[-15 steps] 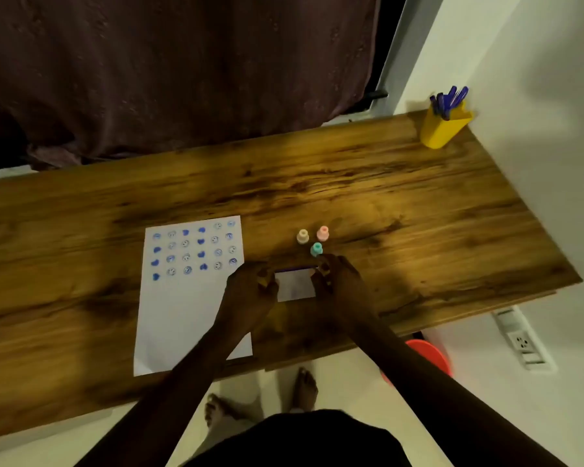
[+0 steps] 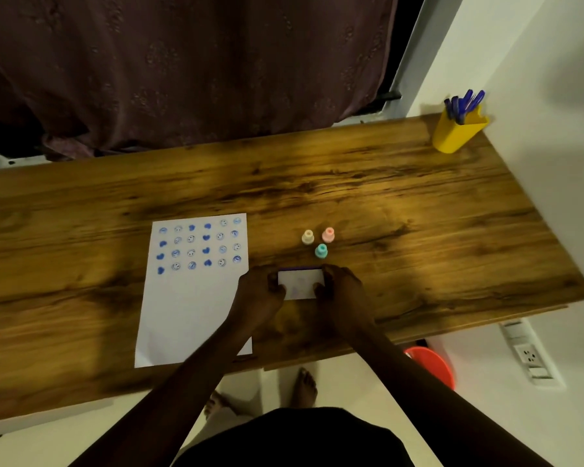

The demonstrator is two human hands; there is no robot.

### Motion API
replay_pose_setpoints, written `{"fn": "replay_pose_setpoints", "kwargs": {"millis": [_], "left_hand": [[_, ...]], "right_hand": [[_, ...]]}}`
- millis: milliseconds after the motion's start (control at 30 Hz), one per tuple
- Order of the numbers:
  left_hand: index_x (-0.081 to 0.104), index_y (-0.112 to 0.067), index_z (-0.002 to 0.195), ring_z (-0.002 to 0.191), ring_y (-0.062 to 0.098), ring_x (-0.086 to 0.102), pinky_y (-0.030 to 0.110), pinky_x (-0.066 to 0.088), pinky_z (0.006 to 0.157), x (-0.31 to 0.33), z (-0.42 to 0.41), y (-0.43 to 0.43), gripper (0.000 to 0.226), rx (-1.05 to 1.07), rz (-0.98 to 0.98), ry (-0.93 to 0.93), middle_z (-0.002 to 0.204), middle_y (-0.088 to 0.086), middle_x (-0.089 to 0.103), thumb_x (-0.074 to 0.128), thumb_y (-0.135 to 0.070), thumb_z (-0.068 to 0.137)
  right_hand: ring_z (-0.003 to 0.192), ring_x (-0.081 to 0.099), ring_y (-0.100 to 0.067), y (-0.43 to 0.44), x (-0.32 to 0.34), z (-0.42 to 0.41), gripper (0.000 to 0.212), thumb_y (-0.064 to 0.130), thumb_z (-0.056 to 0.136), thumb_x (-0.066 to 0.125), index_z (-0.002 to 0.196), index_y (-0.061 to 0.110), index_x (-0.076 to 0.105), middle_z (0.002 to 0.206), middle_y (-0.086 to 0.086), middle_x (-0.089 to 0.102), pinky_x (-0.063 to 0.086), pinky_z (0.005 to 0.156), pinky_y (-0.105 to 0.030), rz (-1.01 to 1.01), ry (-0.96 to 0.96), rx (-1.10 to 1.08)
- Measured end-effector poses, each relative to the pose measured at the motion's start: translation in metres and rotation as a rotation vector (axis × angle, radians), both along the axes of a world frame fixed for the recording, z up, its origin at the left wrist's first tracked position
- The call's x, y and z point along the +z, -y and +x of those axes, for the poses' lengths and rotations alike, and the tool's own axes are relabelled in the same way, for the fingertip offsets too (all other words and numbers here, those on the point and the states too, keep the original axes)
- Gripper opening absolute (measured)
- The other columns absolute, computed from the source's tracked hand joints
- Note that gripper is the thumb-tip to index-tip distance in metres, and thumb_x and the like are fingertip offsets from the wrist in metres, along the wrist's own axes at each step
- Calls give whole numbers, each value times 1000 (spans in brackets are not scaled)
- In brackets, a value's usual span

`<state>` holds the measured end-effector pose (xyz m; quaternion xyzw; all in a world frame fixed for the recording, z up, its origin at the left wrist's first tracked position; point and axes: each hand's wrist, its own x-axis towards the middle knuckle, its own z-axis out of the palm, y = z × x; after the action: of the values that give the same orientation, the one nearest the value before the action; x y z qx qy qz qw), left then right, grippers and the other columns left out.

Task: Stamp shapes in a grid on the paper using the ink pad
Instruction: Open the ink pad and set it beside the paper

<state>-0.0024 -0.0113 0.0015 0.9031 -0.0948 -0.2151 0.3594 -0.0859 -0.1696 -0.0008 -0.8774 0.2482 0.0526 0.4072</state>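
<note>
Ink pad (image 2: 300,284), small white rectangle, sits on worktop (image 2: 418,230) just right of paper (image 2: 196,298), gripped at both short ends: left hand (image 2: 258,293) on its left edge, right hand (image 2: 341,291) on its right edge. Paper's upper part carries blue stamped grid of hearts and smileys. Three stamps behind pad: cream (image 2: 308,237), pink (image 2: 328,234), teal (image 2: 321,251). Yellow pen holder (image 2: 455,133) at far right corner.

The back of the counter (image 2: 351,183) is bare wood, with lots of room to pass. Three little stamps (image 2: 321,242) stand close together near the middle. A yellow cup (image 2: 454,134) blocks the back right corner. The paper (image 2: 189,315) lies flat by the front edge.
</note>
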Motion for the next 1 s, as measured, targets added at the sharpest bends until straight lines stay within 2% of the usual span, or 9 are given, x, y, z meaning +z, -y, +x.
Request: {"fn": "replay_pose_setpoints", "kwargs": {"millis": [167, 300, 400, 500, 567, 733, 833, 900, 1000], "left_hand": [[68, -3, 125, 115, 33, 68, 38, 54, 102, 4, 1, -8, 30, 3, -34, -41, 124, 15, 72, 66, -3, 95], [68, -7, 125, 111, 32, 69, 38, 61, 91, 8, 7, -26, 33, 42, -75, -50, 124, 12, 71, 67, -1, 93], [66, -11, 131, 107, 22, 69, 17, 54, 79, 13, 16, -48, 39, 69, -109, -26, 129, 10, 69, 69, -2, 92], [62, -13, 137, 107, 19, 68, 26, 54, 88, 21, 26, -76, 48, 110, -137, 30, 131, 9, 68, 73, -5, 91], [60, -15, 140, 110, 21, 67, 26, 53, 88, 27, 32, -96, 52, 151, -140, 59, 132, 7, 68, 73, -5, 91], [60, -17, 142, 112, 23, 67, 31, 58, 85, 39, 48, -156, 55, 254, -133, 115, 136, 7, 66, 67, 1, 92], [63, -14, 141, 119, 27, 68, 29, 60, 86, 43, 54, -198, 52, 280, -129, 135, 139, 7, 68, 67, 3, 92], [65, -10, 136, 122, 31, 67, 38, 62, 93, 44, 56, -223, 48, 293, -130, 148, 137, 11, 69, 69, 5, 91], [67, -9, 131, 117, 33, 70, 31, 61, 85, 40, 56, -262, 46, 340, -107, 151, 130, 14, 71, 72, 6, 87]], "right_hand": [[126, 58, -25, -8, 2, 2, 43, 24, 100, 60, 141, 14, 52, 138, -8, 59, 49, 107, -40, 3, -21, -19], [113, 64, -24, -21, 10, 9, 43, 24, 98, 63, 139, 13, 54, 131, -9, 62, 56, 97, -42, -3, -3, -19], [114, 63, -24, -40, 17, 22, 47, 23, 97, 65, 141, 13, 51, 133, -8, 62, 55, 98, -42, -6, 27, -33], [116, 62, -25, -66, 25, 42, 48, 24, 96, 67, 140, 15, 51, 134, -8, 62, 55, 99, -42, 5, 42, -26], [118, 63, -23, -85, 29, 55, 48, 24, 96, 67, 141, 17, 52, 136, -5, 62, 55, 100, -40, -3, 92, 11], [120, 63, -19, -144, 36, 90, 55, 19, 94, 69, 145, 24, 50, 141, -2, 59, 54, 92, -26, -17, 158, 109], [119, 63, -20, -185, 37, 107, 57, 20, 93, 72, 145, 22, 50, 140, -2, 60, 54, 96, -29, -3, 159, 174], [120, 64, -19, -210, 36, 115, 57, 19, 91, 73, 144, 22, 51, 139, -1, 61, 53, 99, -31, 25, 166, 205], [121, 64, -19, -246, 30, 125, 55, 18, 91, 73, 142, 20, 52, 137, -2, 61, 55, 100, -33, 52, 151, 279]]}}
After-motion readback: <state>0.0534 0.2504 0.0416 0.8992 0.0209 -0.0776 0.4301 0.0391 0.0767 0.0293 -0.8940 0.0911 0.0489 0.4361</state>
